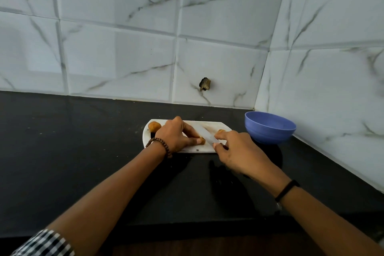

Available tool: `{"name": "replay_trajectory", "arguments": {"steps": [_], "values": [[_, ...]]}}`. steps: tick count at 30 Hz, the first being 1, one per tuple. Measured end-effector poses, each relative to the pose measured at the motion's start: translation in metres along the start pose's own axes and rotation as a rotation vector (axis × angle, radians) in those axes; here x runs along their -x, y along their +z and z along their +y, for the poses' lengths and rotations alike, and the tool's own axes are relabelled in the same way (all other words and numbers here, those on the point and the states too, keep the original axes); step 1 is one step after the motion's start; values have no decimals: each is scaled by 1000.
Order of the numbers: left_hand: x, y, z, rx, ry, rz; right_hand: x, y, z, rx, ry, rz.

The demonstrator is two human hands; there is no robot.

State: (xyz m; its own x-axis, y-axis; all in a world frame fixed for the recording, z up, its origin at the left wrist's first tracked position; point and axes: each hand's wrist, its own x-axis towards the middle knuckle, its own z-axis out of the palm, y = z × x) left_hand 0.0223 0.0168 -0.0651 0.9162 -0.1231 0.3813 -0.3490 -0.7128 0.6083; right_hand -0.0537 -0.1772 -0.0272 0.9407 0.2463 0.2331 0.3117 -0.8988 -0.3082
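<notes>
Left hand (176, 134): thumb and fingertips pinch the brown piece (202, 141), toward 5 o'clock on the cutting board (216, 125). Right hand (234, 147): curled round the knife (207, 135), blade pointing to 11 o'clock, just beside the pinching fingers. Spare lump (154, 126) at 9 o'clock; blue bowl (270, 129) at 3 o'clock. Advice: tuck fingertips back, blade upright, press straight down.

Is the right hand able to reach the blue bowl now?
Probably yes: the blue bowl stands just beside the right hand, nothing between them, though that hand holds a knife.
</notes>
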Motion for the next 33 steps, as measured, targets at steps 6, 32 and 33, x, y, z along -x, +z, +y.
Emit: {"name": "replay_trajectory", "arguments": {"steps": [6,32,33], "values": [[4,-2,8,-64,7,3,0,1,-24,192,-18,-42],[5,-1,3,-126,60,25,35,-37,-3,-54,81,-244],[5,-1,4,-130,61,22,35,-43,-1,-76,87,-255]]}}
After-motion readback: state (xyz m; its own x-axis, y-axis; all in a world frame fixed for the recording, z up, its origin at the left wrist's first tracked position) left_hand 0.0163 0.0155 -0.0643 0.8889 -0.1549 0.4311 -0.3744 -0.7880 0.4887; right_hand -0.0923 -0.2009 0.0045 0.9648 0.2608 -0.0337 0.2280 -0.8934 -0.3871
